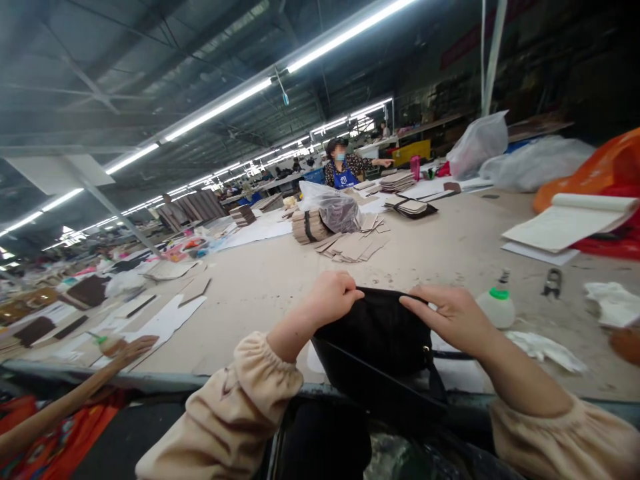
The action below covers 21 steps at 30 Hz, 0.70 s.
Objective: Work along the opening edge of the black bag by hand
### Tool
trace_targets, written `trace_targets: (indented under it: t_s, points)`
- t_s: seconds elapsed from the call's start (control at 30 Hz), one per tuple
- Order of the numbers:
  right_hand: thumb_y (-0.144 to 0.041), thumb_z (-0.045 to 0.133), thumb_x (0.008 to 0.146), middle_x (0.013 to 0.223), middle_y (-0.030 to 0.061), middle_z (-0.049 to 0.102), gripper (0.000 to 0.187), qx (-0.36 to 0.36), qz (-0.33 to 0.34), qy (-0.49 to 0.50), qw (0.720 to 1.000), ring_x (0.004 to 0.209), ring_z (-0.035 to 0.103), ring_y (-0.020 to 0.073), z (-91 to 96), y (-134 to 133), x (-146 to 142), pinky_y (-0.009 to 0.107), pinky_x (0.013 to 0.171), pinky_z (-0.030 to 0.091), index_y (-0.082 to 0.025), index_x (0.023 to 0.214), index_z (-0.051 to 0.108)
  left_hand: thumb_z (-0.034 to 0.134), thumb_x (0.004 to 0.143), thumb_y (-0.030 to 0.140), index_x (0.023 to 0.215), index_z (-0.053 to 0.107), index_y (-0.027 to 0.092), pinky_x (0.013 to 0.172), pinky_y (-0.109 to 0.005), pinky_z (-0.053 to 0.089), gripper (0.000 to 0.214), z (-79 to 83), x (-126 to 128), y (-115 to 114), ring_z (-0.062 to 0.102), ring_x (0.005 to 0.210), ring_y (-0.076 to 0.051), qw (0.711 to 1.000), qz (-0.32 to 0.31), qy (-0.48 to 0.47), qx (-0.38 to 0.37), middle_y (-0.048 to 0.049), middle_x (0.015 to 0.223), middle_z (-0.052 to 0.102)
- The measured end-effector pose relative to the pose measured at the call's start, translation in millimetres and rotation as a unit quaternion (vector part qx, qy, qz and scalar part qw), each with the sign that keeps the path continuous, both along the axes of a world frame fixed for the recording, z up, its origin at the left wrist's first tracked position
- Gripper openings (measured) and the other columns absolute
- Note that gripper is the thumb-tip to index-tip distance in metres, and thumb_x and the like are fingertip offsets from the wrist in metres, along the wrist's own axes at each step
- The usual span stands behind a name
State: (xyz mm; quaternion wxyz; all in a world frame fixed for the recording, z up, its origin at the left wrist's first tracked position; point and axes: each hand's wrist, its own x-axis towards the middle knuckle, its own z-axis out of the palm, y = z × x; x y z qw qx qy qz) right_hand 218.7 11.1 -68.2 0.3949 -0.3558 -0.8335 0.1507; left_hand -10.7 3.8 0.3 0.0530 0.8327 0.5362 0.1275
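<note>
Across the near edge of the desk (250, 297): one black bag (383, 347), soft-sided, mouth open and turned upward toward the wearer, lower part hanging below the edge. Bag lies between the hands and slightly below them; long axis crosswise, the far rim spanning from one hand to the other, the near wall slanting down toward the right. Left hand (334, 297): fingers closed in a pinch on the far rim, left end. Right hand (453, 319): thumb against the inner side of the same rim, right end, fingers behind, grasping. Neither hand nearer; both in contact. Bag interior: dark, contents cannot be told. Containers, placed from the bag: just right, one squeeze bottle (496, 309), green collar, pale filling; beyond, one clear plastic bag (333, 200) against a stack of brown pieces (307, 227), contents indistinct; farther beyond and right, one yellow crate (413, 153), contents not discernible; well to the left, a second bottle (109, 345), beside a co-worker's hand (140, 348). Loose items right of the bag: white cloth (545, 351), near; small dark tool (553, 283), farther off.
</note>
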Motion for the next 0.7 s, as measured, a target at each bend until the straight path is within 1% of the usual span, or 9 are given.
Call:
trace_targets:
  t_s: [0.17, 0.33, 0.43, 0.5, 0.6, 0.67, 0.7]
  points:
    - [-0.044, 0.045, 0.092, 0.057, -0.0008, 0.050, 0.038, 0.014, -0.018, -0.007, 1.000, 0.054, 0.044, 0.0130, -0.3, -2, -1, 0.027, 0.054, 0.031, -0.019, 0.065, 0.056, 0.060, 0.081, 0.026, 0.065, 0.064, 0.014, 0.066, -0.020, 0.041, 0.020, 0.6, 1, 1, 0.054, 0.071, -0.012, 1.000, 0.013, 0.003, -0.008, -0.0012, 0.073, 0.060]
    - [-0.044, 0.045, 0.092, 0.057, 0.0001, 0.052, 0.037, 0.029, -0.031, -0.012, 0.999, 0.053, 0.046, 0.0135, -1.1, -2, -2, 0.026, 0.053, 0.032, -0.019, 0.068, 0.058, 0.060, 0.081, 0.026, 0.065, 0.064, 0.014, 0.064, -0.021, 0.041, 0.020, 0.8, 4, 1, 0.054, 0.070, -0.012, 0.999, 0.035, 0.012, -0.009, -0.0016, 0.073, 0.061]
    - [-0.046, 0.044, 0.092, 0.060, 0.0005, 0.054, 0.036, 0.032, -0.056, -0.031, 0.997, 0.055, 0.048, 0.0148, -1.6, -2, -3, 0.027, 0.053, 0.034, -0.020, 0.070, 0.058, 0.059, 0.081, 0.026, 0.066, 0.065, 0.014, 0.065, -0.022, 0.041, 0.020, 1.8, 6, 0, 0.054, 0.070, -0.013, 0.999, 0.044, 0.016, -0.005, -0.0025, 0.074, 0.062]
    - [-0.048, 0.046, 0.090, 0.072, 0.0015, 0.060, 0.032, 0.047, -0.076, -0.039, 0.995, 0.064, 0.054, 0.0171, 0.0, -2, -5, 0.028, 0.058, 0.039, -0.021, 0.081, 0.061, 0.059, 0.082, 0.027, 0.068, 0.066, 0.013, 0.067, -0.022, 0.042, 0.021, 2.5, 6, -1, 0.055, 0.071, -0.013, 0.999, 0.042, 0.020, -0.003, -0.0030, 0.076, 0.063]
    - [-0.051, 0.051, 0.087, 0.093, 0.0036, 0.062, 0.031, 0.083, -0.076, -0.044, 0.993, 0.086, 0.057, 0.0212, 4.5, -3, -10, 0.032, 0.074, 0.043, -0.023, 0.095, 0.063, 0.058, 0.083, 0.028, 0.067, 0.066, 0.014, 0.067, -0.022, 0.042, 0.022, 2.3, 6, -3, 0.055, 0.070, -0.013, 0.999, 0.040, 0.031, 0.000, -0.0033, 0.075, 0.063]
    - [-0.051, 0.051, 0.087, 0.097, 0.0046, 0.061, 0.033, 0.091, -0.069, -0.043, 0.993, 0.091, 0.056, 0.0221, 7.0, -2, -15, 0.033, 0.079, 0.043, -0.023, 0.099, 0.064, 0.057, 0.083, 0.028, 0.068, 0.066, 0.014, 0.067, -0.022, 0.042, 0.022, 1.4, 6, -4, 0.055, 0.070, -0.013, 0.999, 0.041, 0.033, 0.003, -0.0034, 0.077, 0.063]
    - [-0.051, 0.050, 0.088, 0.096, 0.0047, 0.061, 0.033, 0.085, -0.066, -0.042, 0.993, 0.090, 0.056, 0.0219, 7.5, -1, -18, 0.033, 0.077, 0.044, -0.023, 0.098, 0.064, 0.057, 0.083, 0.028, 0.069, 0.067, 0.014, 0.068, -0.023, 0.042, 0.022, 0.9, 6, -4, 0.055, 0.071, -0.014, 0.999, 0.042, 0.033, 0.005, -0.0034, 0.077, 0.064]
